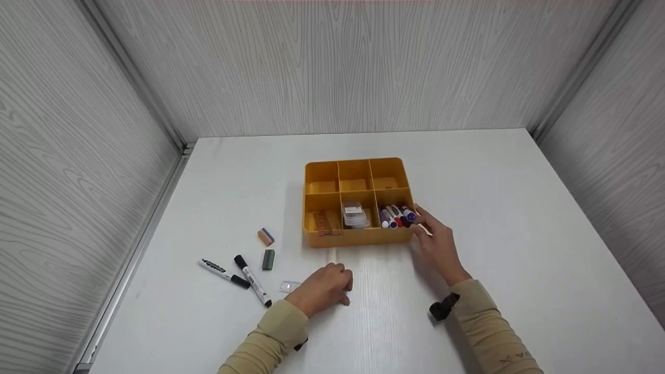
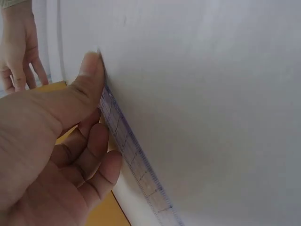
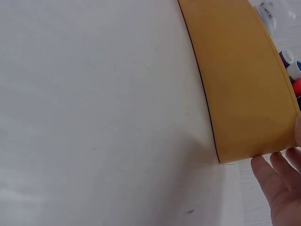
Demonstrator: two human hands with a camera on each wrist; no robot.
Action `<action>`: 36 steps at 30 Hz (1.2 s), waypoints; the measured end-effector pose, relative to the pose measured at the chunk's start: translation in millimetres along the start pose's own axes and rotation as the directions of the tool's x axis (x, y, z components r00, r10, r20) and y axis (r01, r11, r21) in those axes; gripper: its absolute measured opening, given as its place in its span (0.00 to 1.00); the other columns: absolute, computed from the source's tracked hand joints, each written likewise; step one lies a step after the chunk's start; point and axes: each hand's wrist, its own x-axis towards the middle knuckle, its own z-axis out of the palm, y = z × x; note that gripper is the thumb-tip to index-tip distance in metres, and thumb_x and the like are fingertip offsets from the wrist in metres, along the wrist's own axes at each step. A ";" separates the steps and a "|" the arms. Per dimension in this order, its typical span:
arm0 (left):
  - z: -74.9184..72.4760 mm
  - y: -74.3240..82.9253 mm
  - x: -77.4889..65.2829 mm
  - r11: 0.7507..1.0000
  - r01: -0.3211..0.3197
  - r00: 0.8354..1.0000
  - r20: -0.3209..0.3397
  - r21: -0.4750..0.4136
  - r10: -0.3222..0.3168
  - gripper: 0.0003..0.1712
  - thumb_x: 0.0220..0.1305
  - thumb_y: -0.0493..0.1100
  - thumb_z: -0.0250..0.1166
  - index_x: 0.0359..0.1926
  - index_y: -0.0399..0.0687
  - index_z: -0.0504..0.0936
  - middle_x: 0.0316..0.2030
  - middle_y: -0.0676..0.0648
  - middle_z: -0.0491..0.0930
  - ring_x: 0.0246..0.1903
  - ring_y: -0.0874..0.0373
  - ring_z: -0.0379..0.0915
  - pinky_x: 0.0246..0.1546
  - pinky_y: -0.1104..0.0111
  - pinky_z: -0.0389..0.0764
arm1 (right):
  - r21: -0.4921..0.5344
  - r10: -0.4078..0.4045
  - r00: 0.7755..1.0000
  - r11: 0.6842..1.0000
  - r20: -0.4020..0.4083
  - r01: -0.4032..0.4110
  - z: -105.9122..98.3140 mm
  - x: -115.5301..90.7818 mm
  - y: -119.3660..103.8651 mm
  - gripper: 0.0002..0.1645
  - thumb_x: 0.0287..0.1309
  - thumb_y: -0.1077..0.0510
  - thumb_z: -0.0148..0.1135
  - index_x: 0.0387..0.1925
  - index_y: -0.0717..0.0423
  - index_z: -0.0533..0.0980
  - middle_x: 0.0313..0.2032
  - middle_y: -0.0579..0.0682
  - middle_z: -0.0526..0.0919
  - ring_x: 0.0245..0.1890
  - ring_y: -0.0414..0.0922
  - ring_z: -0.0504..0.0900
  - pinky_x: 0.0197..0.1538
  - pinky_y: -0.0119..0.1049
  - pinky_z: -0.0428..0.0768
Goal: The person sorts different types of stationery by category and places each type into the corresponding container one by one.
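In the left wrist view, a clear ruler (image 2: 129, 141) with blue markings is pinched between thumb and curled fingers of my left hand (image 2: 70, 127). The head view has that left hand (image 1: 323, 288) in front of a yellow compartment box (image 1: 358, 238), the ruler's clear end (image 1: 289, 286) showing beside it. My right hand (image 1: 439, 249) grips the box's right front corner. The right wrist view shows its fingertips (image 3: 263, 167) against the side wall and the thumb at the rim. Several markers (image 1: 397, 215) lie in the box's front right compartment.
Small clear plastic cases (image 1: 355, 215) sit in the front middle compartment and a reddish transparent piece (image 1: 322, 222) in the front left. On the table's left are two black-capped markers (image 1: 253, 280), an orange-and-blue eraser (image 1: 266, 237) and a dark green block (image 1: 268, 259). Wood-grain panels (image 1: 337, 67) enclose the table.
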 end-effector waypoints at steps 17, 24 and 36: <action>-2.1 -20.1 -20.4 0.992 0.126 0.961 -0.251 0.022 -0.117 0.11 0.54 0.48 0.64 0.37 0.48 0.78 0.34 0.49 0.73 0.33 0.57 0.66 0.35 0.67 0.72 | -0.002 -0.036 0.999 0.999 0.012 0.036 2.2 -0.4 2.6 0.09 0.56 0.55 0.55 0.34 0.57 0.72 0.62 0.52 0.66 0.59 0.53 0.68 0.50 0.42 0.73; 3.7 -39.3 -19.5 0.823 0.568 0.784 -0.315 0.017 -0.535 0.43 0.48 0.70 0.57 0.47 0.34 0.69 0.38 0.37 0.69 0.36 0.47 0.65 0.33 0.59 0.74 | 0.007 -0.054 0.998 0.999 -0.012 0.054 1.7 -0.6 3.2 0.07 0.55 0.56 0.55 0.33 0.57 0.72 0.61 0.54 0.67 0.59 0.52 0.69 0.50 0.40 0.73; -18.7 -36.9 -18.1 0.823 0.553 0.821 -0.082 -0.131 -0.565 0.40 0.46 0.52 0.69 0.58 0.37 0.65 0.48 0.34 0.63 0.41 0.45 0.67 0.38 0.57 0.76 | 0.016 0.005 1.000 1.000 -0.010 -0.005 3.6 0.3 2.8 0.08 0.56 0.54 0.55 0.33 0.55 0.72 0.61 0.50 0.67 0.59 0.51 0.68 0.53 0.41 0.72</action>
